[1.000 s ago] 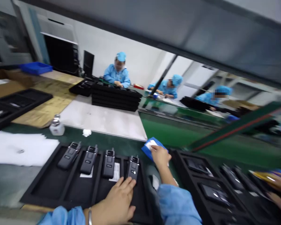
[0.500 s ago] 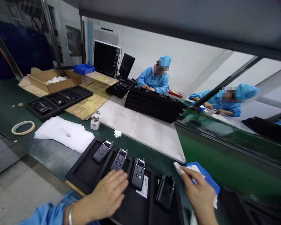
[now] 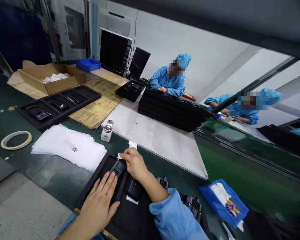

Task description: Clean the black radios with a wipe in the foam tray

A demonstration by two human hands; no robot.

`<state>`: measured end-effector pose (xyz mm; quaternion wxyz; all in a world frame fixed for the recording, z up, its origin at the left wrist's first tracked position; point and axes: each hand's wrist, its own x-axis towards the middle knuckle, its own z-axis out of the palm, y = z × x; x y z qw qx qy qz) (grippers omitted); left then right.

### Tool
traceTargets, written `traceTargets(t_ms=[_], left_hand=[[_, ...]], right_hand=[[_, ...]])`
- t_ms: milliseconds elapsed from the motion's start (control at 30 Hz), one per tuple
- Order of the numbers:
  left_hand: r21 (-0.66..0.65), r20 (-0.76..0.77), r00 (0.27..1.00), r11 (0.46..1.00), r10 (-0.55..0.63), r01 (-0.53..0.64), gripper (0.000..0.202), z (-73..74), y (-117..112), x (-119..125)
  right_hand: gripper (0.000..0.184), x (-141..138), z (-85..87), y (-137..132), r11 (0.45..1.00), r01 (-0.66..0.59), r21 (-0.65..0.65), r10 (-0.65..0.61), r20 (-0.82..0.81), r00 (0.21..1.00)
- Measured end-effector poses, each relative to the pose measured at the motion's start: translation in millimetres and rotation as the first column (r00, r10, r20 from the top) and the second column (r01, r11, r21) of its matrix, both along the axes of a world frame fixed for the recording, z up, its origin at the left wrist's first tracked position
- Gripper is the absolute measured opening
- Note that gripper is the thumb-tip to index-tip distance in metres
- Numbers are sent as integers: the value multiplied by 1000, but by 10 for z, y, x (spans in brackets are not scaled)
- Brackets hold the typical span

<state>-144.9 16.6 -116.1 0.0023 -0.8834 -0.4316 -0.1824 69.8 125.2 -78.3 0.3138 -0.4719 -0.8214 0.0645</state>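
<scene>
Touching an illegibly marked handset [image 3: 118, 167]: the left hand [image 3: 99, 200].

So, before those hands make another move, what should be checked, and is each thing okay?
1. Handset lying in the black tray: ok.
2. Left hand on the handset: ok, its fingers rest on it.
3. Right hand gripping the white wad: ok, pinched at the handset's far end.
4. White wad damp: cannot tell.
5. Bottle closed: not ok, its lid looks tipped back.
6. Blue bin stocked: ok, white pieces inside.
</scene>
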Motion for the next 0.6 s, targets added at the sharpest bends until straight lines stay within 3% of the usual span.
traceTargets(t_ms=[167, 400, 500, 600], left_hand=[[20, -14, 1000, 1000, -13, 13, 70, 25, 20, -9], [58, -38, 999, 998, -37, 40, 68, 64, 46, -17], [69, -39, 998, 996, -52, 55, 68, 56, 52, -10], [80, -54, 997, 995, -54, 58, 69, 48, 59, -6]], right_hand=[[40, 84, 14, 20, 991, -136, -4, 135, 128, 983], [35, 482, 107, -157, 953, -303, 5, 298, 166, 940], [36, 491, 172, -78, 963, -268, 10, 265, 103, 959], [36, 326, 180, 110, 976, -215, 38, 215, 17, 977]])
